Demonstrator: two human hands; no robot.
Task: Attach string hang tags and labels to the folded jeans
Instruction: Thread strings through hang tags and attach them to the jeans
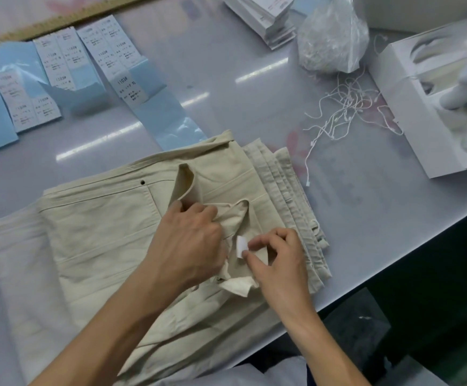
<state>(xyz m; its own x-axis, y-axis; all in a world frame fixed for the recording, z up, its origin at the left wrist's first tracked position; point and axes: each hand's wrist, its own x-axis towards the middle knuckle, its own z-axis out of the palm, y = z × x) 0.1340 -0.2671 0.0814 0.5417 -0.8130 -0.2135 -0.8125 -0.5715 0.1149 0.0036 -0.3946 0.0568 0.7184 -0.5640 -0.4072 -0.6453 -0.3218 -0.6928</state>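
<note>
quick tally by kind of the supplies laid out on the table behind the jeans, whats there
Sticker label sheets with printed text, far left: 4 that can be told apart
Stack of white hang tags: 1
Clear bag of strings: 1
Loose heap of white strings: 1, the strings too tangled to count
Open white box: 1
Total: 8

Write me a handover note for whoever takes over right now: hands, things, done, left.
Left hand grips the opened waistband of the top jeans.
Right hand pinches a small white label at the fly.
Jeans lie stacked at the table's near edge.
Strings lie loose beyond the jeans on the right; label sheets far left; tags at the back.
Done: no hang tag visible on the jeans.
Left: fix the label, string a tag.
</note>
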